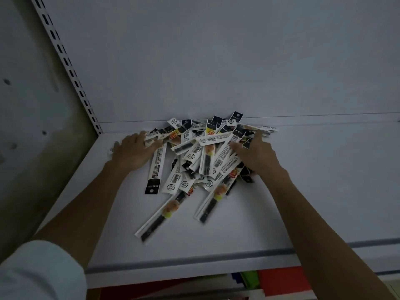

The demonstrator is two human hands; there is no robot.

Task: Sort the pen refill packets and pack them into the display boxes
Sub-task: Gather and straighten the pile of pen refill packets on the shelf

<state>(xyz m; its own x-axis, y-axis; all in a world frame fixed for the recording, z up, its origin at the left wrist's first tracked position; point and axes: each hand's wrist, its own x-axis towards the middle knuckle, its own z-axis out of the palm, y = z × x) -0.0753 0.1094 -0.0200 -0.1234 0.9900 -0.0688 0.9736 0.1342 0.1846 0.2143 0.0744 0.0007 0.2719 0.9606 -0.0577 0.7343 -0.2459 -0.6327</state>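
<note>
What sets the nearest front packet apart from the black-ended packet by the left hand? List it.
The nearest packet lies diagonally; the black-ended packet points almost straight at the camera. The nearest packet shows a dark refill with a yellow band; the black-ended packet shows white printed card and a barcode. Both are long, narrow and flat on the shelf.
</note>
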